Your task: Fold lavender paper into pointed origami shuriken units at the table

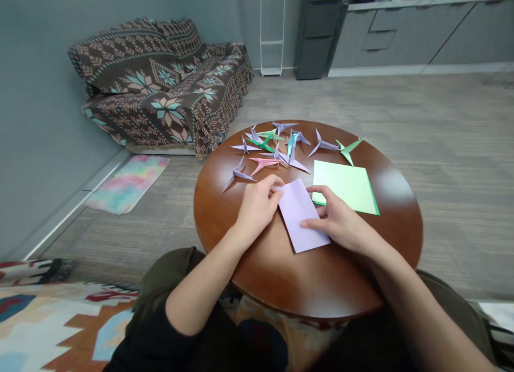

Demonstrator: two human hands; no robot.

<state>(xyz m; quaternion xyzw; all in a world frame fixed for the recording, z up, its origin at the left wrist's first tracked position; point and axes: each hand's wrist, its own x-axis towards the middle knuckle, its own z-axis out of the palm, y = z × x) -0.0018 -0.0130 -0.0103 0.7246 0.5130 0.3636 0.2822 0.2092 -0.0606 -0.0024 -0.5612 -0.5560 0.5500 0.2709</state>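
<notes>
A lavender sheet of origami paper [300, 218], folded into a narrow rectangle, is held at a slant just above or on the round wooden table [277, 283]. My left hand [263, 200] pinches its upper left corner between thumb and fingers. On the other side, my right hand [335, 217] grips the right edge, thumb lying on top of the paper and fingers along the border. Behind my right hand lies a stack of light green paper [341, 184] with a darker green edge showing beneath.
Several folded paper figures lie at the table's far side, among them a pink one [265, 164], a lavender one [238, 174] and a light green one [348, 150]. A covered sofa [160, 93] stands beyond at left, with a pastel mat [128, 183] before it.
</notes>
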